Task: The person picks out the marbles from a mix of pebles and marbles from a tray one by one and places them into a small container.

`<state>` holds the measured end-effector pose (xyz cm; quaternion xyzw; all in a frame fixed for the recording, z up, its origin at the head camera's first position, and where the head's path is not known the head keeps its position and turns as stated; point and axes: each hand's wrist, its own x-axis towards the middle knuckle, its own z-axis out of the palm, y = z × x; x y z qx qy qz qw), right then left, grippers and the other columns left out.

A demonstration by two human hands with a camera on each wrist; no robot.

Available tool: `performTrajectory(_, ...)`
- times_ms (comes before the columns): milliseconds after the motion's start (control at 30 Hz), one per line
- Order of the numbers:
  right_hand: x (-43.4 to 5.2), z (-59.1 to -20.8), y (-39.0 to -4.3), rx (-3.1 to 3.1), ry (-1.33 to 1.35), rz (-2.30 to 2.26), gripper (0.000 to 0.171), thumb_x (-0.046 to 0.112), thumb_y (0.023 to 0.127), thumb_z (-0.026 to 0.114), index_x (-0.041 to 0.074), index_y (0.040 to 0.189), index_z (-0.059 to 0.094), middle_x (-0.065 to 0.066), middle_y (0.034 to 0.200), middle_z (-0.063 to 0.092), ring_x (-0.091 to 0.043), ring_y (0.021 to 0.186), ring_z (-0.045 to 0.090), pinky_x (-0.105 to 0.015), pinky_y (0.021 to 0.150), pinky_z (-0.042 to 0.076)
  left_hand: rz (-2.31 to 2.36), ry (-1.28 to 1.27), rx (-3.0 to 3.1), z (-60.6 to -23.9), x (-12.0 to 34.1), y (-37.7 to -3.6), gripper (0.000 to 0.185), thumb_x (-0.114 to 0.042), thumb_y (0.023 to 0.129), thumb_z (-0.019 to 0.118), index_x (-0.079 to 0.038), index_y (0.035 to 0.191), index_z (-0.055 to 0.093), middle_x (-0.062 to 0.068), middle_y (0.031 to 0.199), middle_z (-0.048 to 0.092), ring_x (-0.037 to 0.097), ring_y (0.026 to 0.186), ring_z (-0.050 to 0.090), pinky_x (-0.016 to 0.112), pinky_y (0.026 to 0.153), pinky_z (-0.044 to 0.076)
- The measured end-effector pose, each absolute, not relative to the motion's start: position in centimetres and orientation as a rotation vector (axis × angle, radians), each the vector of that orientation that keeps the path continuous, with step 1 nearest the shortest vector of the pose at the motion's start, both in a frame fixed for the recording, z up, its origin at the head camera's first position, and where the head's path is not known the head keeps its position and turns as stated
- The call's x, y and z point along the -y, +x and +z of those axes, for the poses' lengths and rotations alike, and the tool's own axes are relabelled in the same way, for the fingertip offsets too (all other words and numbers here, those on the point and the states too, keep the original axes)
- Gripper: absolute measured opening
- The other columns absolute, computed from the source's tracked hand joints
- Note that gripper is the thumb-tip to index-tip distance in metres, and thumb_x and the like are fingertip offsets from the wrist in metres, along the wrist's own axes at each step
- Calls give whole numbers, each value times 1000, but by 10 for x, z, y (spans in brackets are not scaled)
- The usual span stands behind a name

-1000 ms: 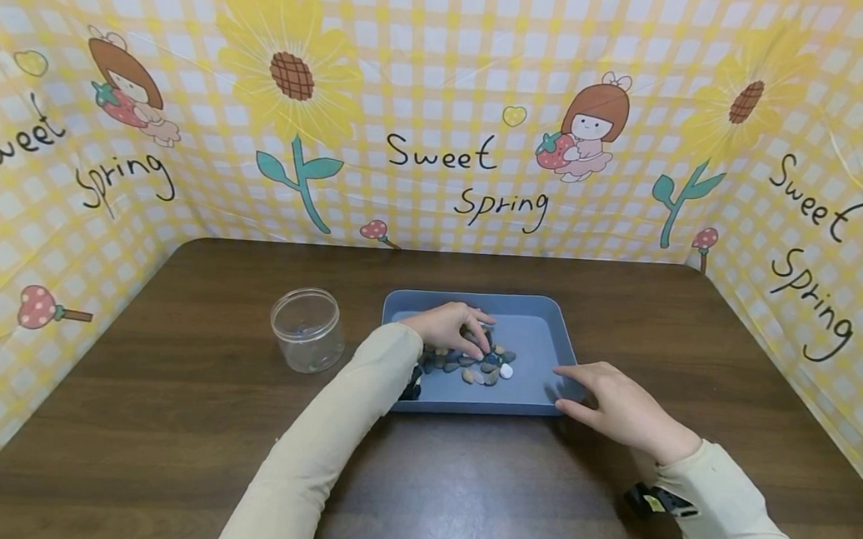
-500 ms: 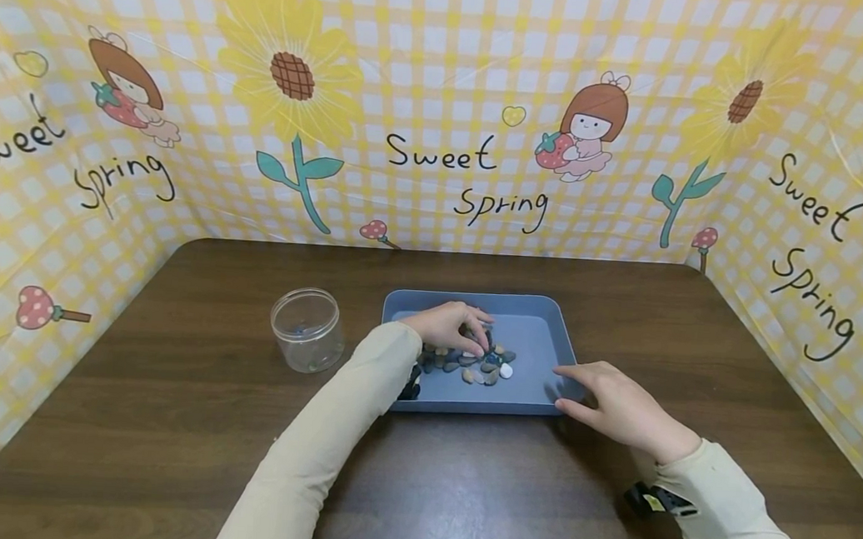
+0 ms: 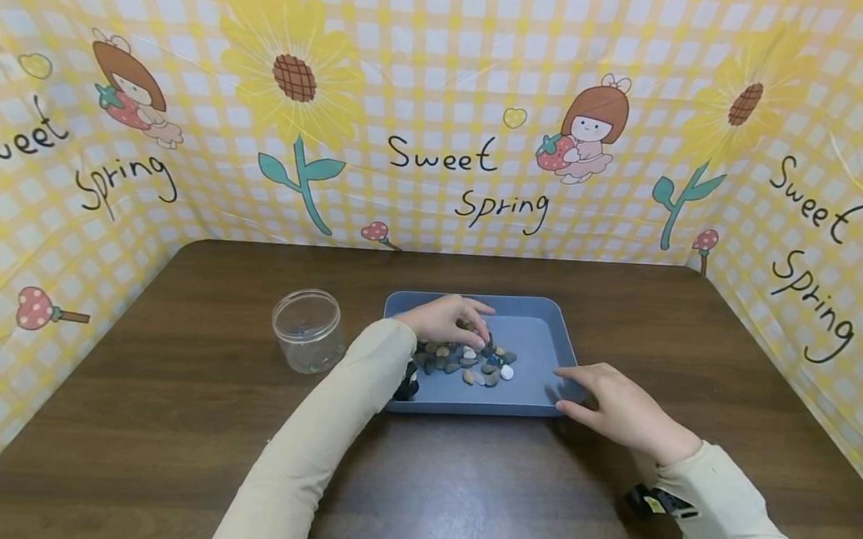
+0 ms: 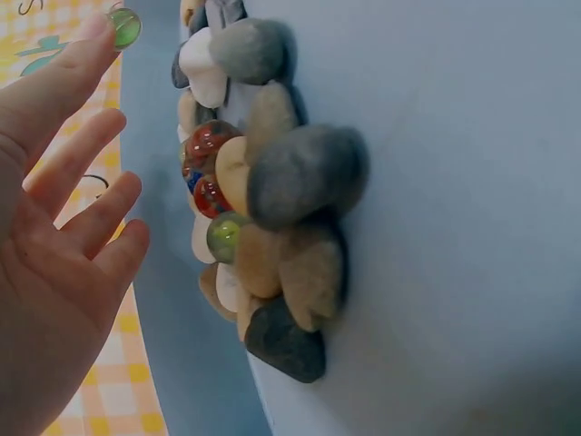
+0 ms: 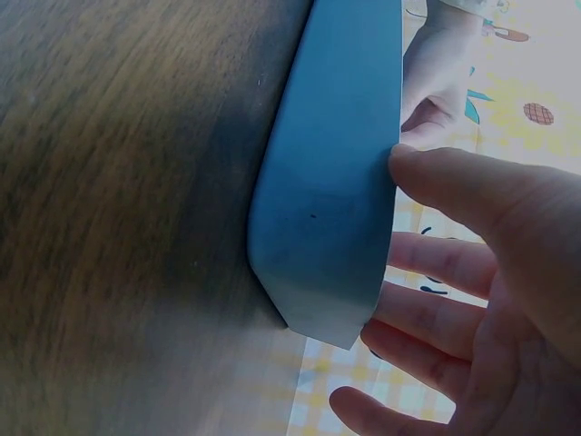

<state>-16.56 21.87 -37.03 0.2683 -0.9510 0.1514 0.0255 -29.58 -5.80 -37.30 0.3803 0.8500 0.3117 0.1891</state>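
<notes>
The head view was bright and evenly lit, with a soft pale sheen on the dark brown wooden surface point(image 3: 165, 418) near the bottom centre and faint shadows under the sleeves. Its wide lens bowed the yellow checked backdrop point(image 3: 445, 70) at the edges. The left wrist view was sharp on the heap of smooth pebbles and glass marbles point(image 4: 263, 209), softer on the near fingers. The right wrist view was dimmer, with the wood grain blurred and the backdrop washed out.

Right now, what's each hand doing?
Left hand: fingers spread, green marble at a fingertip.
Right hand: open, steadying the blue tray.
</notes>
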Motion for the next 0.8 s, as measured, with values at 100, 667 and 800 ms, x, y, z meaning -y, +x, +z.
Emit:
performTrajectory(100,-219,-371,-166,2946,825,472,44,27,85,67,4,122,60,-13,116,65,-30,108,59,-47,90,49,912,1059,-2377,-371,59,-296,20,-20,89,63,-8,103,72,9,149,38,21,141,30,41,106,41)
performTrajectory(667,-219,-371,-166,2930,836,465,43,26,85,67,4,121,61,-13,116,66,-31,108,59,-48,91,48,920,1109,-2452,-359,68,-297,21,-20,89,63,-8,105,71,10,147,41,25,140,33,44,112,33)
performTrajectory(800,-219,-372,-166,2927,837,467,43,26,85,67,3,121,61,-13,115,66,-31,108,59,-48,91,48,926,1110,-2463,-356,69,-295,20,-19,88,64,-9,103,72,10,146,42,25,139,34,46,114,28)
